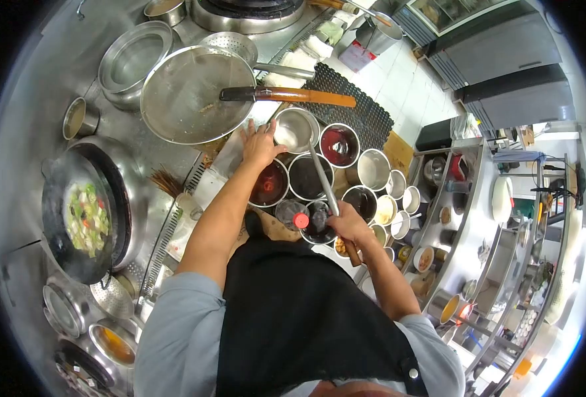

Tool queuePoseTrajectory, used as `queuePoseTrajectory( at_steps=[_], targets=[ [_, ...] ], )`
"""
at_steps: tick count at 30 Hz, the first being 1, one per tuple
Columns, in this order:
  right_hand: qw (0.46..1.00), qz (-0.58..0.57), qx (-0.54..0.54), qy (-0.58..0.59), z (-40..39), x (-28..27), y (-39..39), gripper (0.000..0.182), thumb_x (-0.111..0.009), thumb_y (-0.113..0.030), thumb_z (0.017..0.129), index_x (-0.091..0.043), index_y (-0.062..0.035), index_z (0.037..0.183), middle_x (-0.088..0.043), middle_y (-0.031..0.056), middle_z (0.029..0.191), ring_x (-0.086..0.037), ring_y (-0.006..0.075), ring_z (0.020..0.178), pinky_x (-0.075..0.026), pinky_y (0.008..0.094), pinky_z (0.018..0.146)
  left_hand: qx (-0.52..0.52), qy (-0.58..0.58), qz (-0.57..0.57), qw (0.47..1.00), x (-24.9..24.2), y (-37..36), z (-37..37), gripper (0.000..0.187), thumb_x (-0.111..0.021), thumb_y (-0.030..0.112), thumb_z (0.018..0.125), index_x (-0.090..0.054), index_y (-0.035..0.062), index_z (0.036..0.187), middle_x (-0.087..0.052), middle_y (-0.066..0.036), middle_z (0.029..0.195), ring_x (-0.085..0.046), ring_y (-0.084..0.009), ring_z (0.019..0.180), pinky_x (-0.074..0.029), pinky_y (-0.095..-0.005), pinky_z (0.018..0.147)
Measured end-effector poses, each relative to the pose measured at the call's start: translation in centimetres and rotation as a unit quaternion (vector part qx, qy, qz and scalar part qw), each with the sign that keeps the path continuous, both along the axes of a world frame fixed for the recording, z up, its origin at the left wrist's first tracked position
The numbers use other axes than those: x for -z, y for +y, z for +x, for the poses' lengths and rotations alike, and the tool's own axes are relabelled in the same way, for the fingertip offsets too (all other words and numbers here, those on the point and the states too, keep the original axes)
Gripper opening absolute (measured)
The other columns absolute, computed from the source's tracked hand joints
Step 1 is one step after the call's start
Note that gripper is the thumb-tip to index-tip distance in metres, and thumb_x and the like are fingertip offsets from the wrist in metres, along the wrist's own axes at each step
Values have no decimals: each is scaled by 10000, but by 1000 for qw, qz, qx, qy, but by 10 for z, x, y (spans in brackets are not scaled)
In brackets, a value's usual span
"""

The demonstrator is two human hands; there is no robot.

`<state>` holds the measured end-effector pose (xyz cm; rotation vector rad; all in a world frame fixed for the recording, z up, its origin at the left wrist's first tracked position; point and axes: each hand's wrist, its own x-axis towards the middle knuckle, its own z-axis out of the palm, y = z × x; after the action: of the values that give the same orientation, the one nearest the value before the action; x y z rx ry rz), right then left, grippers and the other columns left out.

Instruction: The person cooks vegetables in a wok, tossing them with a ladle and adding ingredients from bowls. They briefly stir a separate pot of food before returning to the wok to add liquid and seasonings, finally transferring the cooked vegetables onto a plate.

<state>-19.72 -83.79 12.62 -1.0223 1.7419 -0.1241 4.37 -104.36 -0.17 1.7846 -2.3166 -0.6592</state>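
My right hand (pixel 351 225) is closed around a long metal ladle (pixel 326 180) near its wooden handle end. The shaft slants up to a round steel pot (pixel 295 131), and I cannot clearly make out the bowl there. My left hand (pixel 260 144) has its fingers spread, beside that pot with the thumb near its rim. Below the left hand stands a pot of dark red liquid (pixel 268 184). Pots of dark sauce (pixel 311 176) sit under the ladle shaft. Close to my right hand is a clear bottle with a red cap (pixel 301 220).
On the left, a steaming wok (pixel 64 231) holds chopped green vegetables (pixel 88 218). A wide strainer (pixel 193 99) lies ahead, with an orange-handled tool (pixel 293 96) across its rim. A bamboo brush (pixel 166 182) stands by the stove edge. Steel shelving (pixel 465 238) runs along the right.
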Motion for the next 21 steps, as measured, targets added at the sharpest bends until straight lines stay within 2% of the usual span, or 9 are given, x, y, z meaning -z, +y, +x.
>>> queuePoseTrajectory(
  at_steps=[2,8,10,11,14,18,19,21],
  targets=[
    [999,-14,-16,-44,6,3,7,252,-678,-107,876,-596,38,1065,-655,130,785,-645,217,641,-518,386,592,3,-12,6,1000,-4,1,0,948,-786,609,835,-438,208,1620,-531,-135,1567,-258,-454,1571,-158,-677,1257],
    [998,-11,29,-62,2,5,5,185,-678,-80,881,-580,-3,1018,-607,69,726,-580,163,551,-464,342,508,-11,5,6,1000,-2,4,2,942,-797,603,827,-450,220,1615,-499,-132,1595,-244,-456,1575,-173,-681,1253],
    [994,8,35,-107,2,1,7,179,-689,-58,876,-548,-32,984,-569,36,702,-557,136,527,-430,312,476,-19,10,3,1000,-4,2,4,930,-803,594,826,-460,228,1610,-490,-131,1602,-237,-458,1577,-181,-679,1252],
    [990,26,53,-127,5,-19,2,175,-685,-53,877,-536,-42,968,-547,29,688,-540,125,510,-425,303,469,-22,14,-2,1000,-2,6,3,920,-805,589,827,-468,233,1605,-487,-131,1604,-234,-459,1577,-184,-678,1252],
    [988,10,71,-139,6,4,3,170,-680,-44,877,-527,-47,951,-544,34,683,-525,134,493,-416,308,456,-34,20,-16,999,-2,11,-1,882,-806,565,839,-497,215,1587,-495,-140,1595,-236,-459,1576,-190,-677,1251],
    [936,77,180,-292,-7,11,1,204,-658,1,907,-503,-76,1014,-492,12,649,-477,142,467,-365,312,424,-95,17,-99,990,-18,34,-4,814,-794,528,869,-539,159,1549,-538,-163,1552,-269,-453,1564,-194,-679,1248],
    [921,109,190,-322,-18,14,-1,235,-690,-40,916,-495,-96,1035,-492,1,648,-496,151,494,-356,321,426,-125,46,-124,983,-23,47,-3,761,-765,498,909,-550,101,1522,-579,-187,1503,-318,-474,1532,-233,-666,1236],
    [874,143,213,-411,-33,11,-3,212,-682,-64,939,-496,-148,995,-457,-32,642,-451,117,488,-320,291,424,-153,93,-206,962,-23,87,9,728,-745,478,935,-551,74,1509,-592,-202,1482,-351,-489,1506,-266,-650,1223]
  ],
)
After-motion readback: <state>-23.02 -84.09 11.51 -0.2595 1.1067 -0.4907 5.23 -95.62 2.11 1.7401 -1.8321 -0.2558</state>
